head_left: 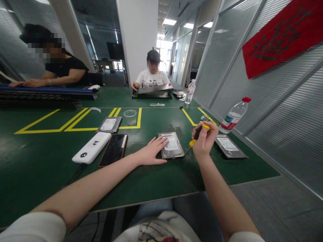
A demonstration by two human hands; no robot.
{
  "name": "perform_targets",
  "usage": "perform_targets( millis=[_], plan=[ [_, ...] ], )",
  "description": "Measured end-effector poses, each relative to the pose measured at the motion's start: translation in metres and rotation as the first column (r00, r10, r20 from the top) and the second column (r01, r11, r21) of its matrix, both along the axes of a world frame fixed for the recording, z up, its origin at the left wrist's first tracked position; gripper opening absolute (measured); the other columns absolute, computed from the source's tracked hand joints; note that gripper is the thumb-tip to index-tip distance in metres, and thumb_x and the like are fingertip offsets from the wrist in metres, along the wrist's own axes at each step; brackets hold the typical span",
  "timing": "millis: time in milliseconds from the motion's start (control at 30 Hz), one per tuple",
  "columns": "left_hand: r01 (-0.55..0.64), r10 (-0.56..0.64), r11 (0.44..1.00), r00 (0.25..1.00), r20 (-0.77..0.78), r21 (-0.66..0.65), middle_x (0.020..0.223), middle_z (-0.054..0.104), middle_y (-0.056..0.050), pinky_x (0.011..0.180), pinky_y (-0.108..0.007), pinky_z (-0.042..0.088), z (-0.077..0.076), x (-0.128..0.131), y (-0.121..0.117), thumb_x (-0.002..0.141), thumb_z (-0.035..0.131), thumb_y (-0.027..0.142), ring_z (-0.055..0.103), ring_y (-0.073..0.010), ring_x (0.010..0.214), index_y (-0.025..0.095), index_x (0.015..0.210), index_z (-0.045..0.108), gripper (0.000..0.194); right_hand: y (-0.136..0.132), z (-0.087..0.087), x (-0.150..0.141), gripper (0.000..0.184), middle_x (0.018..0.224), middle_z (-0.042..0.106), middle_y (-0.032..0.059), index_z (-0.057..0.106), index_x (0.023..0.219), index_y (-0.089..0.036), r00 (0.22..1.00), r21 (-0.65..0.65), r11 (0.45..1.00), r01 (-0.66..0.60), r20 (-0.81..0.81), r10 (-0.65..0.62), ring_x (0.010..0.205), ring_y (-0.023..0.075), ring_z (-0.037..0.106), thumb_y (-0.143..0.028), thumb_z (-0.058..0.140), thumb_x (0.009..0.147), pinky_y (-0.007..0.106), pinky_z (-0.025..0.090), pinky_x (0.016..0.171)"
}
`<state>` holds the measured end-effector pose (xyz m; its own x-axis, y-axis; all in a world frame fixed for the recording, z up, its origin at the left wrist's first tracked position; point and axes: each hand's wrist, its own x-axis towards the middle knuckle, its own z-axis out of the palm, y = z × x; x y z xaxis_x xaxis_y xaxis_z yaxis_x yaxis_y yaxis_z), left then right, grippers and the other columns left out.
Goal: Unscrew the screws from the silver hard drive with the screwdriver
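Observation:
A hard drive (174, 149) lies flat on the green table in front of me, its white label facing up. My left hand (153, 151) rests on the drive's left side with the fingers stretched out and the thumb apart on the table. My right hand (205, 141) is wrapped round the yellow and black handle of a screwdriver (192, 143). The screwdriver slants down to the left, and its tip is at the drive's near right corner; whether it touches, I cannot tell. Another hard drive (230, 147) lies to the right of my right hand.
Left of my hands lie a white power bank (92, 148), a phone (113, 150) and a third hard drive (110, 124). Behind them stands a clear plastic cup (130, 117). A water bottle (234, 116) stands at the right edge. Two people sit across the table (156, 185).

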<state>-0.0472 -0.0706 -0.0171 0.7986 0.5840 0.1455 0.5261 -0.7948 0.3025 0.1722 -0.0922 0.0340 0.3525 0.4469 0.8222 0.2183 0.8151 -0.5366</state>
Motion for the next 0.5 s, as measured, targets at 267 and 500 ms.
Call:
perform_targets(
  millis=[267,500],
  plan=[
    [0.007,-0.007,1.000,1.000,0.025,0.001,0.161,0.018,-0.015,0.119,-0.056,0.011,-0.0024,-0.0011,0.0011,0.085,0.059,0.060,0.012,-0.0333,0.149,0.022,0.155,0.018,0.089,0.0006,0.0013,0.0004,0.018,0.081,0.050,-0.0025,0.044,0.105,-0.028,0.999,-0.025,0.999,0.042,-0.005,-0.042,0.050,0.0062,0.047,-0.042,0.044,0.094,0.021,0.039,0.045],
    [0.005,-0.005,1.000,1.000,0.015,0.000,0.160,0.019,-0.017,0.118,-0.056,0.012,-0.0008,-0.0003,0.0003,0.085,0.060,0.058,0.013,-0.0336,0.149,0.019,0.154,0.020,0.089,0.0025,-0.0042,0.0031,0.021,0.081,0.053,-0.0023,0.049,0.106,-0.027,0.998,-0.014,1.000,0.011,0.056,-0.010,0.053,0.0067,0.049,-0.041,0.053,0.091,0.022,0.040,0.048]
  ],
)
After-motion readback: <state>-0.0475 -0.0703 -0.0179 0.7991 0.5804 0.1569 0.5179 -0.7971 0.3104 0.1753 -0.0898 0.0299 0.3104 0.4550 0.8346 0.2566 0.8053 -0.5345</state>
